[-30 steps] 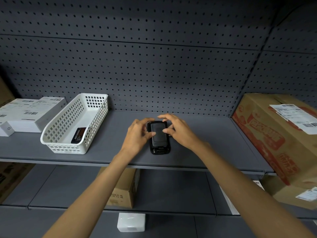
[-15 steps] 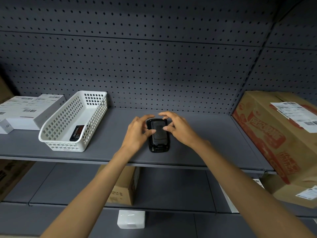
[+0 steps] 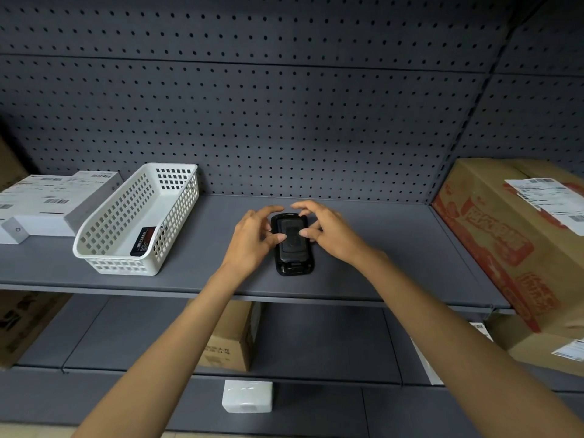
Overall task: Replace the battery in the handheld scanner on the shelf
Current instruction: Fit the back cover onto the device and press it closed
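Lying flat on the grey shelf [image 3: 395, 248], near the middle of its front edge, the black handheld scanner [image 3: 292, 245] is back-side up, which puts its battery cover within reach of both thumbs. The left hand [image 3: 252, 237] braces the scanner's left side, thumb pressed on the cover, fingers loosely curled over the far end. The right hand [image 3: 328, 230] mirrors it from the right, thumb on the cover, fingers arched and spread above the top edge; neither hand lifts the device. This looks like a two-thumb push to slide or unlatch the cover. A dark battery pack [image 3: 143, 241] leans inside the white basket [image 3: 104, 245] toward the shelf's left, likely the spare. Compared with half a second ago, the fingers have opened slightly wider and the thumbs sit nearer the cover's middle.
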Available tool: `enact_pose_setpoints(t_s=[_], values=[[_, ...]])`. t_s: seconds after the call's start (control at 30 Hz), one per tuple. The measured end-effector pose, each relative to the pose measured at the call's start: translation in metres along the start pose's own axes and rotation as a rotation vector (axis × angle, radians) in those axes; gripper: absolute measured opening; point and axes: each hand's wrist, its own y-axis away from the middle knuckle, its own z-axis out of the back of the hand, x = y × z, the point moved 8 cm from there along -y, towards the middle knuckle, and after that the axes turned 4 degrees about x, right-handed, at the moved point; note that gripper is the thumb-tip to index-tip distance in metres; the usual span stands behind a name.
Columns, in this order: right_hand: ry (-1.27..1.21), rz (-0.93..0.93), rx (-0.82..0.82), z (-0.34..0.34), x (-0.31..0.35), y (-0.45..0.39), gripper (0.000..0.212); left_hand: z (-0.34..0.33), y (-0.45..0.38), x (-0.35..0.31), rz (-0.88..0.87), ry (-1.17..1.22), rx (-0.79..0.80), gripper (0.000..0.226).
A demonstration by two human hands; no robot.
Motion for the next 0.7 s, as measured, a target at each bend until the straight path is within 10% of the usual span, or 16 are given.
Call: enact_pose_setpoints(t_s=[0.7], values=[[-0.007,-0.033,0.025,-0.0008,-0.0050,-0.0015,0.051,-0.0052,-0.0019,0.0038,0.009,0.041,0.037,0.051]])
